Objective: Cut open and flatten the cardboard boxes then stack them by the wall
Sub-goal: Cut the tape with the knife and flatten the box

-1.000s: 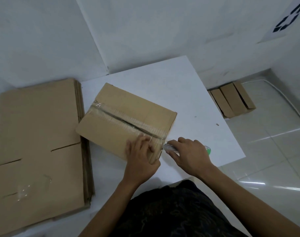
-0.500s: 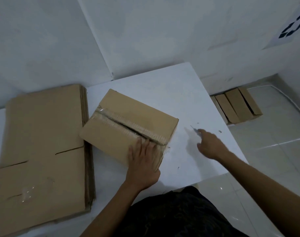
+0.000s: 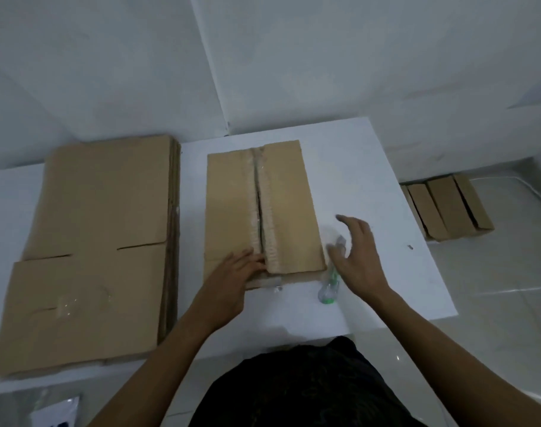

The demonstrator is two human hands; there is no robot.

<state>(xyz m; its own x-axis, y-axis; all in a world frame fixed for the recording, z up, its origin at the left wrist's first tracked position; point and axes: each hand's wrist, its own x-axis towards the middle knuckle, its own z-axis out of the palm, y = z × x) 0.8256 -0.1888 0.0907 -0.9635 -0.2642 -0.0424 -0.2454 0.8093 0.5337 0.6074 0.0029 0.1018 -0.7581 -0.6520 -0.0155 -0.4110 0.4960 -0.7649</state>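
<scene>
With the flattened cardboard stack [image 3: 87, 251] at your left, keep your left hand [image 3: 229, 282] flat on the slit cardboard box [image 3: 232, 204] mid-table, fingertips at its seam, and lift the right flap with your empty, spread right hand [image 3: 358, 257], clear of the cutter [image 3: 329, 288] lying on the white corner table [image 3: 386, 195], with more boxes [image 3: 448, 208] on the floor.

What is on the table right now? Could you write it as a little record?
Table: white, in a wall corner
Box: cardboard, mid-table, taped seam slit open down the middle
Left hand: fingers on the box at the seam's near end
Right hand: open, fingers spread, beside the box, holding nothing
Cutter: green-ended, lying on the table by the right hand
Stack: flattened cardboard, piled on the table's left
Floor boxes: by the wall, right of the table
</scene>
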